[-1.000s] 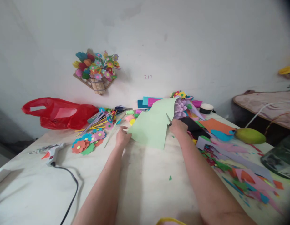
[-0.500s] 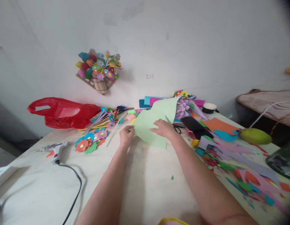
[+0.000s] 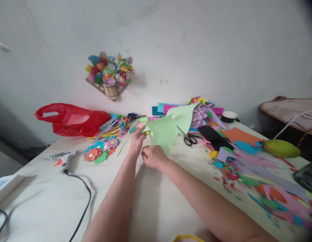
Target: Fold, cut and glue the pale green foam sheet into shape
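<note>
A light green craft sheet (image 3: 166, 129) lies across the table's middle, its left part bent up and its upper right part curving over the paper flowers. My left hand (image 3: 138, 141) is at the sheet's left corner, fingers closed on its edge. Just right of it, my right hand (image 3: 154, 157) is low in front of the sheet with curled fingers. What those fingers hold, if anything, is hidden. A pair of black-handled scissors (image 3: 189, 139) lies by the sheet's right edge, blades pointing at it.
On the left are a glue gun (image 3: 67, 161) with its cord, foam flowers (image 3: 95, 153) and a red plastic bag (image 3: 72, 119). On the right lie a phone (image 3: 213, 137), a green-yellow fruit (image 3: 280, 148) and many coloured scraps (image 3: 267, 185). A pale wall (image 3: 196, 50) stands behind.
My right hand has come off the sheet's face, moving down and left beside my left wrist, its fingers now curled. The sheet's left part has bent up, and the scissors show more fully.
</note>
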Motion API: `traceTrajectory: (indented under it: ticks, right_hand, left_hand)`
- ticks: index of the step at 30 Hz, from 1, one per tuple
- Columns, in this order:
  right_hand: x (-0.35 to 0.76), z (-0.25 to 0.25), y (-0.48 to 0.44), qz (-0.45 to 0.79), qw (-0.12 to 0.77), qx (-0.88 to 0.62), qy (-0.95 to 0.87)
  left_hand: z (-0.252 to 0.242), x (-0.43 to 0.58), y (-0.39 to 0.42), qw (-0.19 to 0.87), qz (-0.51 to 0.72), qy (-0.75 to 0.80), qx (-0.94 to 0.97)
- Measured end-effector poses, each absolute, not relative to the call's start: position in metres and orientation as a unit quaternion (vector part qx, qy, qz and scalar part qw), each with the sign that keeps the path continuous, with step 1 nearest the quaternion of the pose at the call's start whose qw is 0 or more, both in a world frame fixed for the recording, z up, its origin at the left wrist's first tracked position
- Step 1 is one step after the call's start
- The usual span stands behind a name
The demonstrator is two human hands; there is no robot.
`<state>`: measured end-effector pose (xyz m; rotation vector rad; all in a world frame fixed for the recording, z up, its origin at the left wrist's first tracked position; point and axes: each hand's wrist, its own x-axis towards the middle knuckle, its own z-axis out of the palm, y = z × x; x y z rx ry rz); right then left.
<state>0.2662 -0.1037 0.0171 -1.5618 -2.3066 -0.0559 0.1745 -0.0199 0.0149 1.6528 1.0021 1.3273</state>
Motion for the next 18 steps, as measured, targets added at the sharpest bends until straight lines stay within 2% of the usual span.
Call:
traceTrajectory:
  ticks: [4,7,12,18]
  right_hand:
    - [0.257,-0.009,-0.088,0.002,0.21,-0.556,-0.804]
    - [0.253,-0.02,-0.07,-0.001,0.179,-0.561,-0.808]
    - [0.252,-0.015,-0.04,0.026,0.107,-0.613,-0.782]
    - [0.263,-0.008,-0.001,0.02,0.112,-0.632,-0.766]
  left_hand:
    - [0.02,0.174,-0.019,0.306,0.513,0.429,0.677]
    - [0.027,0.174,-0.022,0.232,0.541,0.448,0.673]
    - [0.034,0.177,-0.029,0.222,0.564,0.415,0.678]
    - [0.018,0.177,-0.027,0.18,0.55,0.455,0.677]
